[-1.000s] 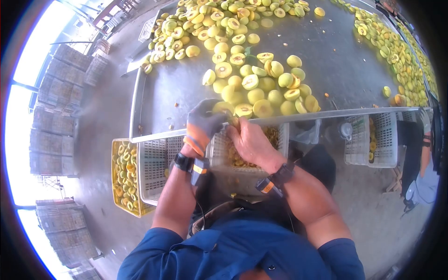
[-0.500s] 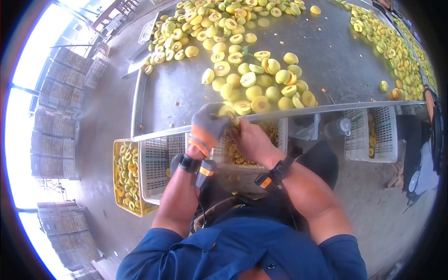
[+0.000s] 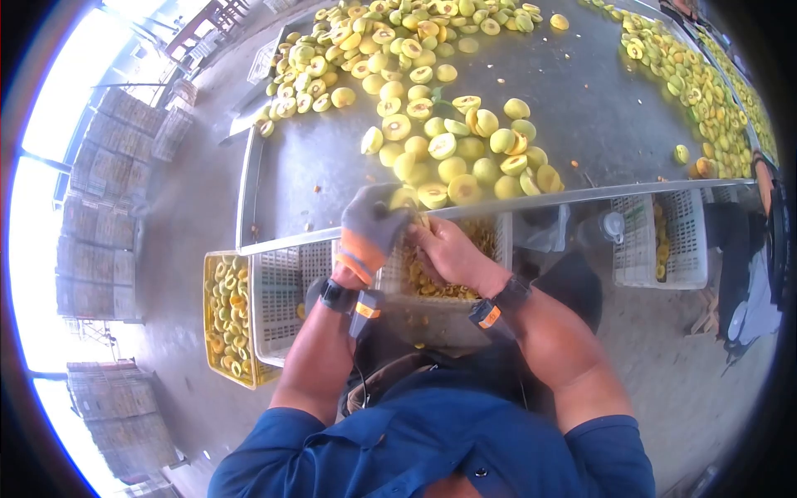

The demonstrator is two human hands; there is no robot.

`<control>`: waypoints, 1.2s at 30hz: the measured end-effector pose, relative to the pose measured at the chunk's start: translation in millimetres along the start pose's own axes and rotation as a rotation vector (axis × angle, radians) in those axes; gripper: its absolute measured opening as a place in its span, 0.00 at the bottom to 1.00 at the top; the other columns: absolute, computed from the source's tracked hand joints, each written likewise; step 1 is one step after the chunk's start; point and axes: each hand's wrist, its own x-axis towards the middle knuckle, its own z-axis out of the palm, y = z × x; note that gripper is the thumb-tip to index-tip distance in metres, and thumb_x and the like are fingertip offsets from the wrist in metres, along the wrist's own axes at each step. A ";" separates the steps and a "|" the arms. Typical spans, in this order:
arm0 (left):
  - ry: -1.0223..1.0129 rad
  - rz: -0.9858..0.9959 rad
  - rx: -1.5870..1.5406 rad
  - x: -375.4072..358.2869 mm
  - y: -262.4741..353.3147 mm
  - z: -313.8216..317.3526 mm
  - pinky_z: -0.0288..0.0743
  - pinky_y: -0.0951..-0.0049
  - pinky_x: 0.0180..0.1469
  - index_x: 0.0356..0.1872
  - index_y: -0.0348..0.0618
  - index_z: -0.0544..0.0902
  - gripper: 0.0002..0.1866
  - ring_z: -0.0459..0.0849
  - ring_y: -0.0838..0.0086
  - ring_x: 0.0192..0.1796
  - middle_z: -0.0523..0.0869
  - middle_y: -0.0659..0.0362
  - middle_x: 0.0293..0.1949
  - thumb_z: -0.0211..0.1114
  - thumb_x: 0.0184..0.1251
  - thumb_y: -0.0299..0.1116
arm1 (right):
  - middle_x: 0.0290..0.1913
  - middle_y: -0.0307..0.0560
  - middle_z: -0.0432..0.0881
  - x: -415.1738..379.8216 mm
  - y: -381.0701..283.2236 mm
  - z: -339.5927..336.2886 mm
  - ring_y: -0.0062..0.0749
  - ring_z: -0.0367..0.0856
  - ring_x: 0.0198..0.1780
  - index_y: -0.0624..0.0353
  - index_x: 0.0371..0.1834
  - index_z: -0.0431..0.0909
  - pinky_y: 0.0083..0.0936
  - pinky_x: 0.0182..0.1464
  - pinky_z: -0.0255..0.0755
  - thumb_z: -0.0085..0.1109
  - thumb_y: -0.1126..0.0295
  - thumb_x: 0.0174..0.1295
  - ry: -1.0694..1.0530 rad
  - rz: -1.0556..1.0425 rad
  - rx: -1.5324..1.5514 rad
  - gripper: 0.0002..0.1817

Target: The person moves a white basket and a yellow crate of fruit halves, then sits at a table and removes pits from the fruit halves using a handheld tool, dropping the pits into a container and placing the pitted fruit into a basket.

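Note:
My left hand (image 3: 369,222), in a grey and orange glove, is closed around a yellow-green peach half (image 3: 404,199) at the table's front edge. My bare right hand (image 3: 455,251) meets it from the right, fingers pinched together against the fruit. Whatever lies between those fingers is too small and covered to make out. Just beyond the hands, a heap of cut peach halves (image 3: 463,188) rests on the metal table (image 3: 332,158), some with brown stones showing. Beneath the hands stands a crate of small peach scraps (image 3: 444,286).
A yellow crate (image 3: 249,380) of peach halves and a white crate (image 3: 270,332) stand at lower left. More peaches (image 3: 332,50) cover the table's far side. At right are another white crate (image 3: 685,249) and a person's arm (image 3: 764,187). Crate stacks (image 3: 95,257) line the left.
My right hand has shifted slightly and its wrist has turned a little. My left hand keeps its hold on the peach half. The heap looks the same.

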 end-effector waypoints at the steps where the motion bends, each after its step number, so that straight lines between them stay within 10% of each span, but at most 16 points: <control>1: 0.008 0.003 -0.052 -0.9 1.3 0.0 0.84 0.75 0.40 0.62 0.35 0.86 0.20 0.90 0.75 0.38 0.93 0.56 0.48 0.75 0.70 0.26 | 0.23 0.36 0.71 0.6 1.6 1.5 0.22 0.64 0.15 0.54 0.43 0.72 0.25 0.17 0.55 0.50 0.54 0.88 0.006 -0.024 0.016 0.17; 7: -0.112 -0.297 -0.549 -8.3 26.2 -12.4 0.84 0.72 0.50 0.64 0.34 0.86 0.22 0.89 0.75 0.50 0.93 0.56 0.51 0.73 0.74 0.33 | 0.24 0.37 0.70 -12.4 -12.4 -2.5 0.22 0.64 0.16 0.52 0.43 0.73 0.25 0.19 0.57 0.51 0.51 0.88 -0.057 0.067 0.173 0.18; 12: -0.048 -0.141 -0.406 -17.4 13.8 -1.1 0.83 0.74 0.54 0.68 0.35 0.83 0.23 0.88 0.76 0.51 0.92 0.55 0.54 0.72 0.75 0.30 | 0.25 0.36 0.73 18.9 25.1 6.9 0.22 0.71 0.18 0.57 0.47 0.77 0.24 0.21 0.63 0.49 0.51 0.88 0.280 -0.713 -0.528 0.20; 14: -0.025 -0.089 -0.366 -21.5 14.7 2.8 0.83 0.74 0.55 0.68 0.35 0.83 0.23 0.88 0.76 0.52 0.91 0.55 0.54 0.72 0.75 0.28 | 0.27 0.38 0.77 20.0 37.3 -1.2 0.25 0.78 0.23 0.60 0.50 0.79 0.27 0.26 0.68 0.49 0.51 0.88 0.274 -0.609 -0.462 0.22; 16: -0.016 -0.039 -0.314 -24.0 22.0 0.5 0.84 0.72 0.55 0.68 0.35 0.82 0.23 0.88 0.75 0.52 0.91 0.55 0.55 0.71 0.75 0.26 | 0.29 0.44 0.81 -4.8 3.0 1.5 0.32 0.84 0.30 0.63 0.52 0.78 0.33 0.34 0.76 0.50 0.50 0.88 -0.003 0.044 0.029 0.23; 22: 0.003 -0.173 -0.571 -19.1 8.4 3.6 0.84 0.71 0.55 0.64 0.34 0.85 0.17 0.88 0.72 0.55 0.90 0.53 0.58 0.63 0.81 0.30 | 0.40 0.59 0.88 1.8 14.6 3.6 0.53 0.88 0.43 0.69 0.54 0.78 0.50 0.52 0.80 0.52 0.54 0.86 0.168 -0.397 -0.543 0.23; 27: 0.236 -0.063 -0.090 -2.9 -14.6 32.5 0.82 0.69 0.55 0.57 0.32 0.88 0.16 0.89 0.66 0.52 0.92 0.49 0.53 0.58 0.82 0.30 | 0.47 0.59 0.91 0.0 15.7 11.6 0.49 0.88 0.52 0.70 0.54 0.80 0.44 0.59 0.77 0.51 0.56 0.86 0.124 -0.226 -0.475 0.22; 36: 0.082 0.489 0.436 -2.7 -10.4 12.1 0.85 0.62 0.49 0.49 0.36 0.88 0.16 0.90 0.51 0.45 0.90 0.46 0.44 0.69 0.59 0.23 | 0.26 0.38 0.72 -19.2 -0.9 16.5 0.24 0.70 0.15 0.56 0.43 0.74 0.26 0.16 0.65 0.48 0.50 0.88 -0.135 0.141 0.161 0.21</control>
